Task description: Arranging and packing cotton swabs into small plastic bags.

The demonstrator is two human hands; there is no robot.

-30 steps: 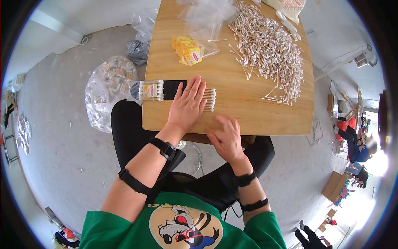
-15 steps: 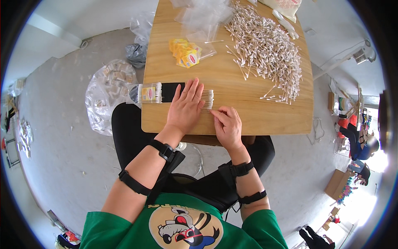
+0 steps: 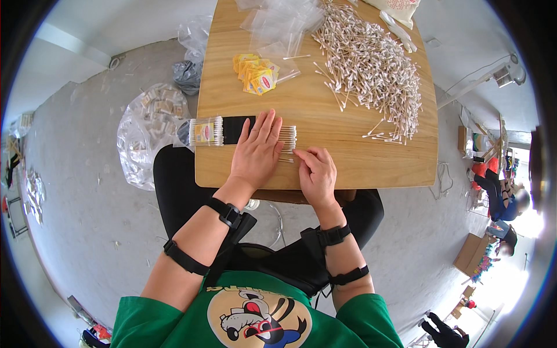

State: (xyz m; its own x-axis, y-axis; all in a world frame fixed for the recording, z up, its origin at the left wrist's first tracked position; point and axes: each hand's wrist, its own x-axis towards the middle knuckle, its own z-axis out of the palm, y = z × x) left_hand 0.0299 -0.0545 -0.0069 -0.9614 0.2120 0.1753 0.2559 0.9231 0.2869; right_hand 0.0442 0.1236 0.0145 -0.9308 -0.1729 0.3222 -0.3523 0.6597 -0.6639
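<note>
My left hand (image 3: 255, 152) lies flat with its fingers stretched out, over a row of cotton swabs (image 3: 288, 138) on the table. The swabs' right ends stick out past the hand; the rest is hidden under it. My right hand (image 3: 317, 174) has its fingers curled together, the fingertips at the near right end of this row. Whether they grip a swab is too small to tell. Just left of my left hand is a black flat strip (image 3: 233, 130). Beside that lies a clear bag of cotton swabs with a yellow label (image 3: 205, 131).
The wooden table (image 3: 371, 168) bears a large heap of loose cotton swabs (image 3: 371, 69), a pile of yellow cards (image 3: 256, 74) and clear plastic bags (image 3: 278, 26). A big clear sack of packed bundles (image 3: 152, 124) stands on the floor at left. Other people are far right.
Both hands stay almost in place. My right fingertips have moved slightly along the ends of the swab row. The whole view has shifted a little.
</note>
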